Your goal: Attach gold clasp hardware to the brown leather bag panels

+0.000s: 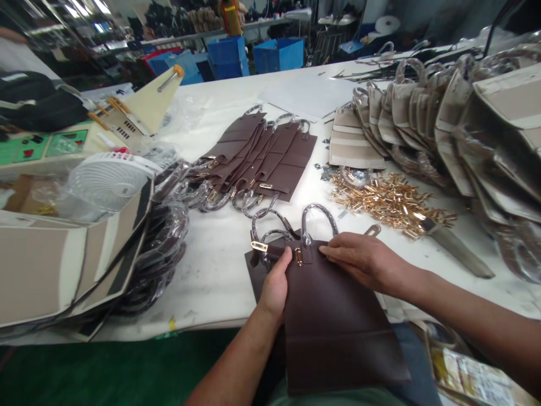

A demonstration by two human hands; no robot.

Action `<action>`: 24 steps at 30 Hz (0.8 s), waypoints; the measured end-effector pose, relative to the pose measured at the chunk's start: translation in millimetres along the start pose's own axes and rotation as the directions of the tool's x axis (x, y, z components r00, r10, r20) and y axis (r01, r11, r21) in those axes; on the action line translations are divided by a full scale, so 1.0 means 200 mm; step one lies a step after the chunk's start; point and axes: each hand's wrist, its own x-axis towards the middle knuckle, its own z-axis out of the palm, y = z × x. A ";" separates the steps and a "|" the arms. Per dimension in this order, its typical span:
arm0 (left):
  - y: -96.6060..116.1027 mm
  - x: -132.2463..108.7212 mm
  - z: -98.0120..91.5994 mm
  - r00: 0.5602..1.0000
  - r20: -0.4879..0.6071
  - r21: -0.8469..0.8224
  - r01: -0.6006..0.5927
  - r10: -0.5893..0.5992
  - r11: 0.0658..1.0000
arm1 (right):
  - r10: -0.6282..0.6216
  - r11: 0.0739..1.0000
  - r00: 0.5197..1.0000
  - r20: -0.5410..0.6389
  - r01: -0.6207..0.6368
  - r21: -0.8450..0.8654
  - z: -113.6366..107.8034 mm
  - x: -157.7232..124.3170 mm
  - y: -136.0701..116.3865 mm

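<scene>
A dark brown leather bag panel (333, 321) with plastic-wrapped handles lies at the near edge of the white table (220, 270) and hangs over my lap. My left hand (274, 285) grips its upper left edge, thumb on top beside a gold buckle (298, 256). My right hand (363, 260) lies on the panel's top right edge, fingers pressed together toward the buckle. A second handle with a gold clasp (258, 246) sticks out to the left of my left thumb.
A fanned row of brown panels (262, 158) lies mid-table. A heap of gold metal fittings (389, 200) sits at right. Beige panels with handles (443, 113) are stacked far right. Beige and black pieces (63, 265), a white fan (105, 180) and blue bins (279, 53) are at left and behind.
</scene>
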 end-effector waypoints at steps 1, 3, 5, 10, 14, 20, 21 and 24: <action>0.00 0.00 0.00 1.000 -0.001 -0.008 0.010 -0.010 1.000 | -0.002 0.999 1.000 0.010 0.003 -0.037 0.00 0.00 -0.01; 0.00 0.00 0.01 0.999 0.002 -0.029 0.038 -0.038 0.999 | -0.006 0.994 0.999 0.034 0.010 -0.110 0.00 0.01 -0.03; 0.00 -0.01 0.02 0.998 0.018 -0.047 0.067 -0.066 0.997 | 0.002 0.985 0.999 0.050 0.006 -0.170 0.01 0.01 -0.05; -0.01 -0.02 0.03 0.995 0.066 -0.042 0.073 -0.070 0.996 | 0.130 0.991 0.989 -0.064 -0.132 -0.028 0.05 0.00 -0.08; -0.02 -0.03 0.02 0.997 0.070 0.027 0.008 -0.010 1.000 | 0.319 0.935 0.936 -0.145 -0.286 0.211 0.05 -0.02 -0.09; -0.02 -0.03 0.02 0.996 0.093 0.073 -0.019 0.012 0.997 | 0.234 0.960 0.970 -0.061 -0.240 -0.141 0.07 0.01 -0.10; -0.01 -0.02 0.02 0.994 0.103 0.068 -0.028 0.021 0.997 | 0.228 0.947 0.972 -0.047 -0.233 -0.222 0.08 0.03 -0.11; -0.01 -0.02 0.02 0.988 0.128 0.084 -0.097 0.086 0.992 | 0.242 0.902 0.968 -0.069 -0.251 -0.351 0.12 0.04 -0.15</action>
